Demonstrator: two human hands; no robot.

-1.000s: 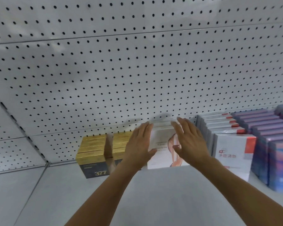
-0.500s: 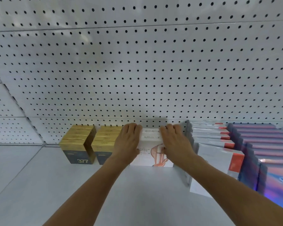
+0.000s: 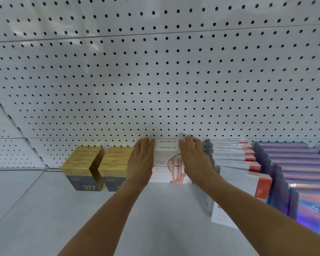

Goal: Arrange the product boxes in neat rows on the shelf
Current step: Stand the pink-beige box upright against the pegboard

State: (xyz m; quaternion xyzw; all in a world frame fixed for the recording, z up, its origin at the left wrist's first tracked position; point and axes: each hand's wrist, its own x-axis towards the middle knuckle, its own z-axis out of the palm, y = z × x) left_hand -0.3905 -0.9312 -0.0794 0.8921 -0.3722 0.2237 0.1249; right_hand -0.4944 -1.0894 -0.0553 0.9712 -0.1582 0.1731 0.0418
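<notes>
Hands (image 3: 169, 161) flank smooth rectangular white cardboard boxes (image 3: 167, 164).

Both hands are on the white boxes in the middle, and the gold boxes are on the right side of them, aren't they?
Not quite. The gold boxes stand to the left of the white boxes, as the head view shows. The rest is right: the left hand and the right hand are both on the white boxes in the middle.
</notes>
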